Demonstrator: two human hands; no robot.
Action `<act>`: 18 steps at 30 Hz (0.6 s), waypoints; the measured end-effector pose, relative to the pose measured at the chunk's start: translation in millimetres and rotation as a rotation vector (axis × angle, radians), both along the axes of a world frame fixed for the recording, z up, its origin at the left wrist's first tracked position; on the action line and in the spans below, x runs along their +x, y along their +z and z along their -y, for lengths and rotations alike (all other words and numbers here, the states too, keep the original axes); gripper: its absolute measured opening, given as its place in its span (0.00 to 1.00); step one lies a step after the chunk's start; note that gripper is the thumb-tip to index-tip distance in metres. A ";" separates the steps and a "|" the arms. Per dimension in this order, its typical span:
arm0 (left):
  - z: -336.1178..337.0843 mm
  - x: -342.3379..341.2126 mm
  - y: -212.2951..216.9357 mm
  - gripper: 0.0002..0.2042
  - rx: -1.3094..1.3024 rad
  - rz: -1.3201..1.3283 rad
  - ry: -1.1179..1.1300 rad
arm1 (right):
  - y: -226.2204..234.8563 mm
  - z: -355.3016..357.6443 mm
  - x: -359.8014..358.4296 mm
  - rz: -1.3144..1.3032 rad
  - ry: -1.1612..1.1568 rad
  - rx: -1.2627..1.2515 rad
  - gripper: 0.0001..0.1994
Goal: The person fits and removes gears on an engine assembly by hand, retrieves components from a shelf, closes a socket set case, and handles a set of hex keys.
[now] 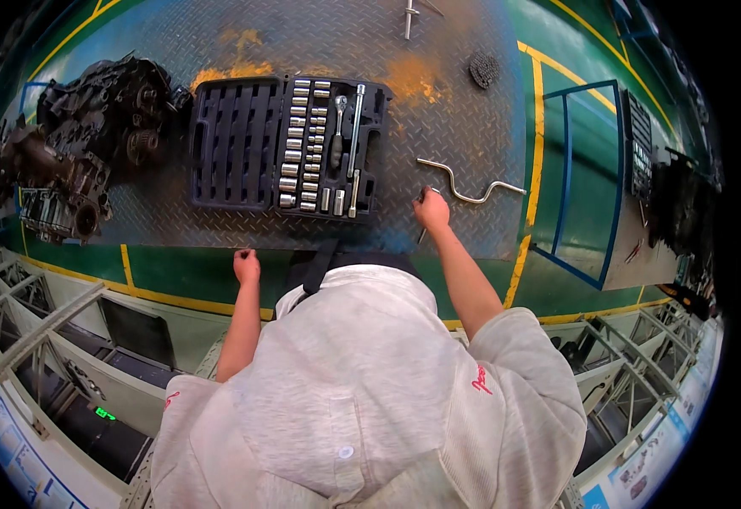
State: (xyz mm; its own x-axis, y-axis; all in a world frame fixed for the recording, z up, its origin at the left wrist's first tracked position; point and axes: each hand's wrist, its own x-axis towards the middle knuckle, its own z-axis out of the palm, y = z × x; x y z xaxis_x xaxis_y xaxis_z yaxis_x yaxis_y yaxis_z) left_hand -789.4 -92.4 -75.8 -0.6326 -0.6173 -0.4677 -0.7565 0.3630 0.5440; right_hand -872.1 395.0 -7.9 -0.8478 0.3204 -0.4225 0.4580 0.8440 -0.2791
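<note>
My right hand [431, 209] is closed over the near right part of the metal table [303, 232]. A thin metal rod [422, 237] shows below its fingers; most of it is hidden by the hand. Just beyond lies a silver speed-handle wrench [454, 188], bent like a crank. My left hand [247, 266] hangs at the table's near edge with its fingers curled in; whatever they may hold is hidden. Between and beyond the hands, an open black socket case [233, 144] holds rows of silver sockets [293, 144], a ratchet [337, 127] and an extension bar [357, 127].
Dark engine assemblies [103, 119] crowd the table's left side. A T-handled tool [409, 19] lies at the far edge, and a coiled chain [483, 69] at the far right. Right of the table stands a blue frame [567, 170]; metal racks [48, 331] stand behind me.
</note>
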 end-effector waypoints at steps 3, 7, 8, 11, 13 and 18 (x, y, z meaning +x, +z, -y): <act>3.0 1.2 -11.7 0.07 0.118 -0.042 0.034 | 15.6 21.0 -48.0 -0.094 -0.273 -0.283 0.16; 15.7 19.1 -16.4 0.06 0.133 0.019 0.039 | 5.5 95.2 -148.1 -0.201 -0.813 -1.342 0.08; 19.1 25.0 -15.4 0.05 0.192 0.031 0.087 | -2.5 118.9 -172.6 -0.212 -0.832 -1.318 0.07; 32.1 39.6 -8.1 0.04 0.234 0.084 0.111 | -27.1 163.5 -224.3 -0.153 -1.010 -1.264 0.06; 39.1 47.9 -2.7 0.03 0.360 0.052 0.346 | -41.5 178.6 -241.6 -0.191 -1.030 -1.080 0.06; 48.6 41.0 -0.2 0.04 0.370 -0.100 0.444 | -64.0 193.1 -264.7 -0.180 -1.196 -1.063 0.06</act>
State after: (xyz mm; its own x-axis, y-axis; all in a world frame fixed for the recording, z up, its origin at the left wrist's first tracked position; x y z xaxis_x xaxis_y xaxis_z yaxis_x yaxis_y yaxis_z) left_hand -748.4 -141.0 -76.0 -0.4029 -0.6403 -0.6540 -0.7312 -0.2046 0.6508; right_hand -1136.8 201.9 -71.8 -0.3996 0.4436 -0.8022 0.5777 -0.5576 -0.5961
